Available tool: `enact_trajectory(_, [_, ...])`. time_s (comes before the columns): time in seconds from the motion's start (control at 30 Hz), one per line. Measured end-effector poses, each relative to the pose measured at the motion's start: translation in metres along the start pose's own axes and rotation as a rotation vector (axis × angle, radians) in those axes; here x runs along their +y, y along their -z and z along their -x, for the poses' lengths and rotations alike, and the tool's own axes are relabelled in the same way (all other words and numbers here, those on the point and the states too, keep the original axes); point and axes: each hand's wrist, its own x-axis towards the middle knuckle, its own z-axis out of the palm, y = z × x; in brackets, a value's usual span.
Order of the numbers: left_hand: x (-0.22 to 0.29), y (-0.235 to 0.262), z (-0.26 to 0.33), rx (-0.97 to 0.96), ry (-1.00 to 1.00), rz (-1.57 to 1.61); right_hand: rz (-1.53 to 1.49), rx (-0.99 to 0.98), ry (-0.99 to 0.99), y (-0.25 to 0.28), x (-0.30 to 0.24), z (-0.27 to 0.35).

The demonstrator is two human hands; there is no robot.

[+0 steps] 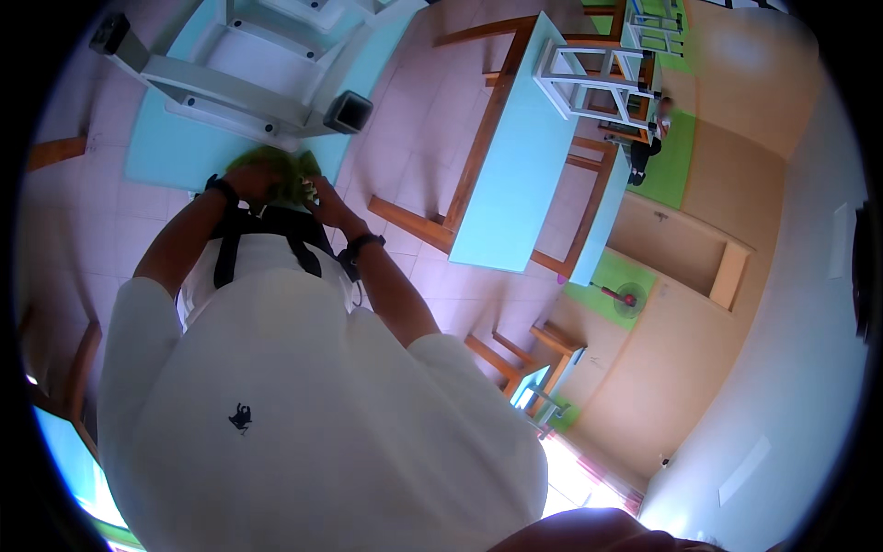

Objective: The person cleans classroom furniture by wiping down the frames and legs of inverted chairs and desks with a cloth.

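Both hands, left hand (246,184) and right hand (324,201), were pinching the green cloth (276,170), so I'd kept tension even.

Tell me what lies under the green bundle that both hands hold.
Under the green bundle a light blue tabletop shows. The left hand and right hand grip its edges and cover the lower part; what it rests on is hidden.

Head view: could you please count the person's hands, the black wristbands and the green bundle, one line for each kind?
Hands: 2, left hand and right hand
Black wristbands: 2
Green bundle: 1
Total: 5
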Motion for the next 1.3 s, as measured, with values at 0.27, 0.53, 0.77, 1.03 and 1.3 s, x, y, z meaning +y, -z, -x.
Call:
enact_trajectory(0.27, [-0.005, 0.02, 0.006, 0.135, -0.099, 0.471, -0.018, 0.042, -0.159, -0.02, -0.032, -0.039])
enact_trajectory(0.53, [-0.062, 0.025, 0.07, 0.328, 0.168, -0.28, 0.117, -0.001, -0.126, -0.065, -0.176, -0.083])
enact_trajectory(0.77, [-0.101, 0.072, 0.191, 0.494, 0.513, -0.153, 0.41, -0.013, 0.268, -0.039, -0.304, -0.096])
enact_trajectory(1.03, [-0.121, 0.057, 0.213, 0.243, -0.154, -0.491, 0.447, 0.677, 0.453, -0.009, -0.373, -0.117])
enact_trajectory(1.3, [-0.16, 0.059, 0.224, 0.238, 0.076, -0.488, 0.816, 0.535, 0.128, 0.026, -0.389, -0.144])
